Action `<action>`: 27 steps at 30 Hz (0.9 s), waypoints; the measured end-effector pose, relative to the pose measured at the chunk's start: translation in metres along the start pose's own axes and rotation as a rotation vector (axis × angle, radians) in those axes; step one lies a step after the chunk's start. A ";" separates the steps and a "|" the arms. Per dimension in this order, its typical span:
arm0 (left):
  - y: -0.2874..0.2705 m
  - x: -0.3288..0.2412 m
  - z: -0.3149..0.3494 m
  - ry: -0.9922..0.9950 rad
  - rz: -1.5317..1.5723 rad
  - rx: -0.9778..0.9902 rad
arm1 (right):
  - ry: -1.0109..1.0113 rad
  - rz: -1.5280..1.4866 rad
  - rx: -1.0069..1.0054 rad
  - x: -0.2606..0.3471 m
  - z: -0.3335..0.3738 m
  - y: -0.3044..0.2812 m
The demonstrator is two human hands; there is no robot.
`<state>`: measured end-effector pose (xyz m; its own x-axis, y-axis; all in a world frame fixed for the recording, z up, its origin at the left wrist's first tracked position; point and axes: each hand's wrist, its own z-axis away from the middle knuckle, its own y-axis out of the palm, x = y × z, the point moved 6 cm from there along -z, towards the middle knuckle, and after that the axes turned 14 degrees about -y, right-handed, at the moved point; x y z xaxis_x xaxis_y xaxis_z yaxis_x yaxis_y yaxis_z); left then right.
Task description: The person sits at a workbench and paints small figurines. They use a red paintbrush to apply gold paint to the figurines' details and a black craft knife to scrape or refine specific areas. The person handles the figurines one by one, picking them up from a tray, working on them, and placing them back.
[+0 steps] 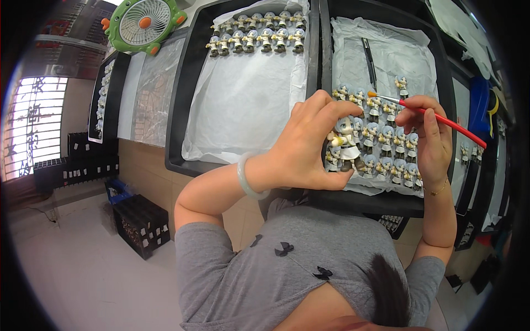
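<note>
Between the thumb and fingers of my left hand [301, 138] is a small figurine [346, 142] with pale blue-grey hair, a white outfit and dark boots, held upright above the right tray. My right hand [426, 129] grips a thin paintbrush [444, 118] with a red handle. Its orange-brown bristles point left, a little above and to the right of the figurine's head, apart from it. Under both hands, several matching figurines [385, 138] lie in rows on white paper in the black right tray [381, 203]. My left hand hides some of them.
A black left tray [175, 124] lined with white paper [245, 105] bears two rows of figurines [256, 38] at its far end. Dark slim tools [369, 63] lie in the right tray. A green fan [144, 25] stands far left. Black crates [142, 223] sit on the floor.
</note>
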<state>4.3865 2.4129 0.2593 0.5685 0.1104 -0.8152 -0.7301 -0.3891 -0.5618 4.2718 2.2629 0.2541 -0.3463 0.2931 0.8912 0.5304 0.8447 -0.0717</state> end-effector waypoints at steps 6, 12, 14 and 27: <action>-0.001 -0.001 0.001 0.001 -0.168 -0.033 | 0.020 0.014 0.019 -0.001 0.001 0.003; -0.001 0.000 0.000 0.039 -0.132 -0.052 | 0.078 -0.047 0.056 -0.005 0.002 0.011; 0.000 -0.001 0.001 0.089 -0.061 -0.064 | 0.156 -0.108 0.074 -0.008 0.006 0.018; 0.022 0.005 0.003 0.235 0.332 -0.083 | 0.242 -0.216 0.105 -0.002 0.033 0.056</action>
<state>4.3722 2.4077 0.2429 0.3855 -0.2418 -0.8905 -0.8608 -0.4417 -0.2527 4.2767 2.3243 0.2341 -0.2412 -0.0017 0.9705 0.3779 0.9209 0.0956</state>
